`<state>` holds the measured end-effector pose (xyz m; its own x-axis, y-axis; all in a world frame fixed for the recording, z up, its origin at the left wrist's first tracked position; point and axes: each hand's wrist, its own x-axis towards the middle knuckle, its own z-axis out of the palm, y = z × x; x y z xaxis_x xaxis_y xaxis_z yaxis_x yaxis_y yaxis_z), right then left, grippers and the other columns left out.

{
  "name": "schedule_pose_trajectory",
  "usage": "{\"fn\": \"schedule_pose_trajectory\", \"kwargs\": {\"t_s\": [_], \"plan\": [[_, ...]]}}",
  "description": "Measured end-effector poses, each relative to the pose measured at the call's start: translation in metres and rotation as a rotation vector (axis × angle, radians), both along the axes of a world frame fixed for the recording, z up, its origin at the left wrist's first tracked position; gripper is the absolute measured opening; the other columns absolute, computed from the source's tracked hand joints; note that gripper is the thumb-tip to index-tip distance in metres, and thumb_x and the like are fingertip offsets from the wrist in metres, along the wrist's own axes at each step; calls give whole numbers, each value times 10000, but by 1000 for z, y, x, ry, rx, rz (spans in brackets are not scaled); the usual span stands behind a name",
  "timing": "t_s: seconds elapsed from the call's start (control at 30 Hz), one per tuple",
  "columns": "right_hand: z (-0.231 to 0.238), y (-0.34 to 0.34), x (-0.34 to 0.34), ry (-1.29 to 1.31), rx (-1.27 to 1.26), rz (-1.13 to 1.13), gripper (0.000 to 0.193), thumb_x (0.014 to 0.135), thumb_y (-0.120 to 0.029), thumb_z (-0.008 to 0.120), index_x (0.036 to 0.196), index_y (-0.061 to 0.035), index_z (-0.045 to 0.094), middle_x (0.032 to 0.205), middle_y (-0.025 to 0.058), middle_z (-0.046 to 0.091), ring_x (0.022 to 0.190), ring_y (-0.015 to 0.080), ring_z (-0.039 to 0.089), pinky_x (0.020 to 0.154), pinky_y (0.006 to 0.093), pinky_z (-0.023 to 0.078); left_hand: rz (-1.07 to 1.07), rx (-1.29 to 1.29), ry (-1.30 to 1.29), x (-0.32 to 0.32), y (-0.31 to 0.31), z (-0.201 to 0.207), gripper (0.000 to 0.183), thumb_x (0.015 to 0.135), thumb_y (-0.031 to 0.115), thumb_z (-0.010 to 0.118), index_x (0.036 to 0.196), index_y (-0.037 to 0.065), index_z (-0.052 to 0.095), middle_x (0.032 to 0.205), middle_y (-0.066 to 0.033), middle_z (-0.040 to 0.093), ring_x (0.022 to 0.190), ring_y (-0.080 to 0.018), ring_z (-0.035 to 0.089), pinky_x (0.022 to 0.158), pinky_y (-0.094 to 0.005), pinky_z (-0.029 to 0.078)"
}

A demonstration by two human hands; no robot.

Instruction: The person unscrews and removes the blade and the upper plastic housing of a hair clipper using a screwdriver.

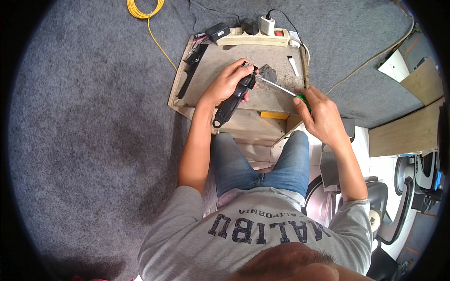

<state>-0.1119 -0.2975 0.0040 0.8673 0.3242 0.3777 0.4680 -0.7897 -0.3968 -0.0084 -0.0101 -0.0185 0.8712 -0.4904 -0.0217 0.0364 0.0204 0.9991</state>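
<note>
My left hand (pixel 221 88) is wrapped round a black hair clipper (pixel 228 107), held tilted over the small wooden table (pixel 220 56). The clipper's blade end points up and away, and its hanging loop is at the near end. In my right hand (pixel 324 117) is a screwdriver (pixel 282 88), gripped by its green handle. Its metal shaft slants left, and the tip reaches the clipper's head near my left fingers; whether it sits in a screw is too small to tell. Just beyond lies a dark grey, irregular clump (pixel 268 73) on the tabletop.
A cream power strip (pixel 253 39) with adapters runs along the table's far edge. A small white brush (pixel 293 65) lies at the right, and a long black tool (pixel 191 75) at the left. A yellow cable (pixel 157 40) crosses the grey carpeted surface. Below the tabletop, a shelf holds something yellow (pixel 274 115).
</note>
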Motion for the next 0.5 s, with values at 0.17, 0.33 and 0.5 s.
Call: {"fn": "schedule_pose_trajectory", "kwargs": {"t_s": [0.17, 0.33, 0.5], "plan": [[-3, -4, 2, -94, -12, 47, 230, 1044, -252, 713, 1076, -33, 652, 982, 145, 657, 845, 376, 727, 669, 493, 573, 6, -8, 15, -2, -1, 2, 338, 1130, 359, 539, 1210, 56, 663, 854, -60, 694, 545, -107, 625, 491, -260, 503], [-3, 0, 1, -163, -114, -50, 237, 990, -223, 768, 1090, -56, 632, 989, 91, 635, 865, 319, 736, 639, 452, 588, -4, 5, -7, -2, -1, 3, 340, 1130, 359, 534, 1209, 53, 661, 850, -61, 694, 548, -106, 630, 495, -258, 505], [-5, 9, -1, -179, -69, -96, 263, 986, -210, 773, 1128, -43, 627, 1030, 92, 619, 923, 285, 705, 654, 439, 597, 4, 11, -32, -1, 0, 1, 337, 1135, 359, 522, 1208, 60, 660, 856, -65, 695, 555, -111, 636, 502, -261, 509]]}}
